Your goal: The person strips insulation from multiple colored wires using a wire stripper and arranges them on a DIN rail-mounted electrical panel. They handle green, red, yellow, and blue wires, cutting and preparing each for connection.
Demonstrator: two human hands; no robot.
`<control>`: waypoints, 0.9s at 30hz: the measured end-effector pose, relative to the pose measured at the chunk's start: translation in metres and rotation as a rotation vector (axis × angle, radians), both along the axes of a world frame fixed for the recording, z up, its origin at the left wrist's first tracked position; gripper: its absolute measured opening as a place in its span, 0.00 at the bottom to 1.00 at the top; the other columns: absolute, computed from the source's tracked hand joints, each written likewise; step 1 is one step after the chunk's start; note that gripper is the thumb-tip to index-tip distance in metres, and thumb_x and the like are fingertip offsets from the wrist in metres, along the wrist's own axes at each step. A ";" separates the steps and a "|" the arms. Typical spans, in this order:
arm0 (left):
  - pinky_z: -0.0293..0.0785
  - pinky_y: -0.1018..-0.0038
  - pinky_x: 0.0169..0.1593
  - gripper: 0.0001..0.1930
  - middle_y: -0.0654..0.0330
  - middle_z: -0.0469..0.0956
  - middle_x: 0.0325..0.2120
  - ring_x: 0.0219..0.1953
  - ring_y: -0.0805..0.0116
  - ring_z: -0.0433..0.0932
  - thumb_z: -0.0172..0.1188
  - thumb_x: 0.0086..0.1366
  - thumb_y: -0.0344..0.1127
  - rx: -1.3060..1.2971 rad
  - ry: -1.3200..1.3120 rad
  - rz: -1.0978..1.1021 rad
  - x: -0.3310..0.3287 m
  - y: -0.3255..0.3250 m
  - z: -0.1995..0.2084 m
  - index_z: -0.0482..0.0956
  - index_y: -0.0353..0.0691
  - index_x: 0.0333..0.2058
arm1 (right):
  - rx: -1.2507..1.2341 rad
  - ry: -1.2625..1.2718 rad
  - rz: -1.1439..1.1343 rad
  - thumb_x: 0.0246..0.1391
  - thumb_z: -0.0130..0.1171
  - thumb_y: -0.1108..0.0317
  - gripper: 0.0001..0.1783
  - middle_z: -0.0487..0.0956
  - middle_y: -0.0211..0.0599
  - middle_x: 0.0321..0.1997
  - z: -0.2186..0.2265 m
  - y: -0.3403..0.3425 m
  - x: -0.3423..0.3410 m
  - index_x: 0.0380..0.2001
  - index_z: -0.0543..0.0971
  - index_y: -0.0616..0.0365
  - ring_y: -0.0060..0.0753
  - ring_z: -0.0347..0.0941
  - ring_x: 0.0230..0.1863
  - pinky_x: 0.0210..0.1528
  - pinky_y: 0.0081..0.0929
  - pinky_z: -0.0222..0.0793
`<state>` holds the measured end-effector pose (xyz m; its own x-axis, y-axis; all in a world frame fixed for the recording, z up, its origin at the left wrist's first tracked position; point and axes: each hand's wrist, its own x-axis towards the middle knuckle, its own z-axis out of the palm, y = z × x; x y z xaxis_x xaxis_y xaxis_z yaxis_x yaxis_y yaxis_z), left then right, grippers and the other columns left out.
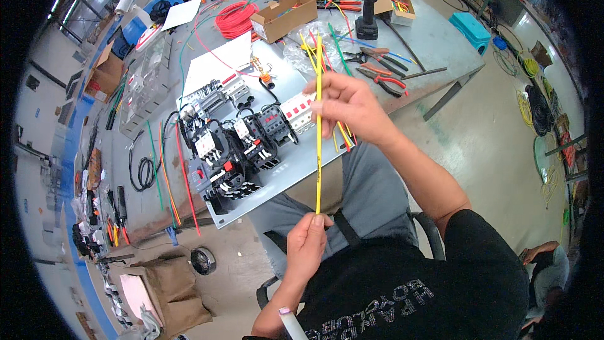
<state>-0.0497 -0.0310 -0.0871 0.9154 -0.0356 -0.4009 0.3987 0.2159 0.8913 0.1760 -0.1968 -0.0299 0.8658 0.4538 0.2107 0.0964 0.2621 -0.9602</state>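
A straight yellow wire (319, 157) stretches upright in front of me. My left hand (306, 245) is closed on its lower end, thumb on top, near my lap. Higher up, the thumb and fingers of my right hand (353, 110) pinch the same wire. More yellow, red and green wires pass behind the right hand; whether it grips any of these is hidden. Beyond my hands, a grey metal mounting plate (277, 182) rests over the table edge above my thighs. It carries black-and-white contactors (211, 147), a terminal strip (211, 102) and a breaker row with red switches (298, 108).
Pliers (380, 75), a cordless drill (367, 9), a cardboard box (284, 16) and a red wire coil (236, 17) lie on the table. Cut wires (184, 179) line its left edge. A white stick (291, 324) juts in at the bottom. Another person (547, 271) is at right.
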 end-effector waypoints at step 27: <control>0.85 0.54 0.32 0.20 0.45 0.82 0.28 0.27 0.49 0.84 0.44 0.80 0.47 -0.691 0.000 -0.249 0.049 -0.001 -0.017 0.72 0.34 0.53 | 0.374 0.082 -0.229 0.69 0.52 0.63 0.15 0.69 0.23 0.15 -0.014 0.077 -0.013 0.36 0.81 0.64 0.13 0.60 0.14 0.16 0.18 0.53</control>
<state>-0.0011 -0.0317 -0.1037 0.8474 -0.4870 -0.2116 0.5091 0.6317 0.5846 0.1633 -0.1194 -0.0439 0.9558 0.1536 0.2506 0.1203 0.5736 -0.8102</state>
